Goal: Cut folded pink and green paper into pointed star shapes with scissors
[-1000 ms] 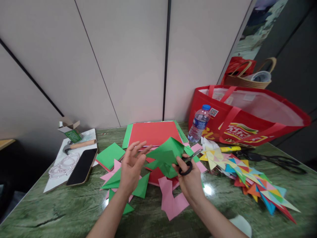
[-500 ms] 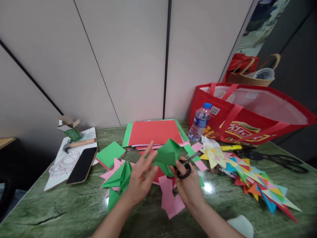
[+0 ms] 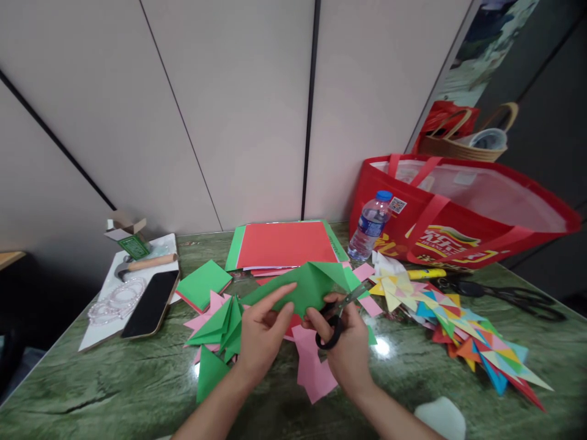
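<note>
A creased sheet of green paper [image 3: 305,290] is held up between my hands, with a raised fold near its middle. My left hand [image 3: 262,333] grips its left part between thumb and forefinger. The thumb and fingertips of my right hand [image 3: 346,342] pinch the lower right part. That same hand carries black-handled scissors [image 3: 337,324], their metal blades pointing up and right. Below the sheet, a pink paper piece [image 3: 314,370] lies on the table. Folded green pieces [image 3: 222,327] rest on pink ones left of my left hand.
Behind stands a stack of red and green sheets [image 3: 288,244]. A small green paper pile [image 3: 204,284], phone [image 3: 152,304] and sickle [image 3: 151,263] lie left. Rightward are a water bottle [image 3: 369,226], red bag [image 3: 431,214], colourful folded paper chain [image 3: 468,336] and larger black scissors [image 3: 509,293].
The green paper has been opened out wider, towards both sides. My left fingers, spread earlier, have closed on it. The scissors have tilted more upright in my right hand.
</note>
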`<state>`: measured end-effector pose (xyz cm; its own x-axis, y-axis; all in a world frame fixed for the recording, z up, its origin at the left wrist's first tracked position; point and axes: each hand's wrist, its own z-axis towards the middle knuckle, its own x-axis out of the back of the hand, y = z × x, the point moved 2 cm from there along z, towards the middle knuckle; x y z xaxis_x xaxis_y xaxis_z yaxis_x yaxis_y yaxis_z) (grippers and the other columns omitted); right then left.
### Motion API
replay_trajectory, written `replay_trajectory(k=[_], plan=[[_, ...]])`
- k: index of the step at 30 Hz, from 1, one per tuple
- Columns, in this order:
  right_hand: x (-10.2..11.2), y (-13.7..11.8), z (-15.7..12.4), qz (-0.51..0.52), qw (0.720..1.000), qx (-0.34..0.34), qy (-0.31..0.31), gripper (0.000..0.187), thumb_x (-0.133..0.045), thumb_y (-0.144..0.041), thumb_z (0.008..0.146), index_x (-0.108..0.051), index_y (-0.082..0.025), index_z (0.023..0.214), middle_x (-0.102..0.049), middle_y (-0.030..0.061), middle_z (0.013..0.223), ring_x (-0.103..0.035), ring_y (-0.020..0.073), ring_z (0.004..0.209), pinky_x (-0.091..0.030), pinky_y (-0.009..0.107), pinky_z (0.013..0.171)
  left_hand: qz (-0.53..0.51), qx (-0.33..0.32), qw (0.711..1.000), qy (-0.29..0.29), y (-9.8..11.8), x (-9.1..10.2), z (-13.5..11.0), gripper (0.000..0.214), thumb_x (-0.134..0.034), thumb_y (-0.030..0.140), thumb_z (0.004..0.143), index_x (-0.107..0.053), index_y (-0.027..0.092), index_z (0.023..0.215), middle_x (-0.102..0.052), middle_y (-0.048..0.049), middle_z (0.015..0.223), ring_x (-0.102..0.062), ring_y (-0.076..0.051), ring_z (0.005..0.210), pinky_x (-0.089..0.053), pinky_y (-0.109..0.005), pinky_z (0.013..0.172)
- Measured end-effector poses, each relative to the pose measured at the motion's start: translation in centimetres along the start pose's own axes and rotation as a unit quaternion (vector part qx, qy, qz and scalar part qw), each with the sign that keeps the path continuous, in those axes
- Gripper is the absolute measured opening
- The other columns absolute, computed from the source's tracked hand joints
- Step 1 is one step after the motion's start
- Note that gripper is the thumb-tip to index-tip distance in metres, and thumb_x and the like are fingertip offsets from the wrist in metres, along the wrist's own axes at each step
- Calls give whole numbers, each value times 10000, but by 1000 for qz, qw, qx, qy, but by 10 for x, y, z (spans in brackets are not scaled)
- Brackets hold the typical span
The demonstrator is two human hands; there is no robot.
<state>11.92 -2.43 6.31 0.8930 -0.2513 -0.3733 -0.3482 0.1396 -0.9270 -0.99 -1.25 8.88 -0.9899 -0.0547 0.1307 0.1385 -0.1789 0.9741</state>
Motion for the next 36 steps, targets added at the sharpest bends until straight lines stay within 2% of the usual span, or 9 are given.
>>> replay_trajectory(k=[3,6,8,11,15,19,23,29,36], plan=[[-2,-1,-1,-7,1000,21,-9,303,-726,-264,683,-476,-225,850,-603,-67,614,-629,137,492,-530,264,530,-11,6,1000,8,0,-2,-2,321,-621,286,743,-696,183,1038,-461,56,447,-267,-55,369,-273,-180,351],[-4,2,-2,-45,996,39,-65,237,-732,-224,672,-535,-211,802,-621,-33,682,-619,141,597,-505,256,590,-20,2,997,70,0,10,4,384,-617,301,759,-644,196,1129,-436,71,443,-312,-57,393,-375,-184,430],[-8,7,-3,-76,986,8,-151,257,-763,-195,627,-591,-196,819,-631,-14,721,-601,152,661,-481,252,622,-55,4,992,112,2,22,10,442,-642,314,742,-614,195,1167,-425,75,441,-354,-66,416,-413,-197,477],[-12,13,-7,-91,958,-76,-260,327,-788,-203,589,-629,-173,873,-604,-22,692,-563,147,653,-446,249,635,-115,8,985,130,9,38,18,501,-702,307,681,-620,173,1157,-393,75,443,-330,-66,426,-375,-188,439],[-14,11,-12,-59,937,-134,-318,320,-773,-266,612,-614,-162,871,-552,-41,659,-503,118,604,-395,227,597,-114,24,986,117,14,41,17,457,-720,289,664,-656,174,1101,-257,96,437,-180,-50,431,-217,-172,371],[-15,6,-14,-21,926,-164,-339,355,-779,-294,603,-592,-176,881,-544,-43,670,-471,100,569,-359,202,536,-78,48,992,88,11,30,13,436,-705,287,678,-658,168,1095,-193,103,432,-134,-53,442,-136,-187,376],[-15,3,-13,-3,925,-177,-336,341,-764,-334,620,-599,-185,878,-545,-40,659,-478,104,563,-367,204,534,-79,67,992,70,8,22,10,432,-693,281,671,-666,160,1084,-276,93,405,-216,-61,422,-201,-193,390],[-15,-2,-13,19,915,-211,-344,396,-771,-379,599,-608,-182,902,-597,-16,675,-511,123,600,-382,214,556,-70,72,994,35,9,24,11,447,-682,264,682,-649,154,1114,-297,87,412,-228,-61,433,-192,-201,407],[-14,-4,-12,14,919,-224,-325,409,-785,-373,576,-618,-176,893,-596,-9,703,-529,129,612,-382,212,539,-55,63,996,13,8,27,12,445,-675,279,694,-642,167,1123,-304,85,415,-227,-67,422,-175,-214,406]])
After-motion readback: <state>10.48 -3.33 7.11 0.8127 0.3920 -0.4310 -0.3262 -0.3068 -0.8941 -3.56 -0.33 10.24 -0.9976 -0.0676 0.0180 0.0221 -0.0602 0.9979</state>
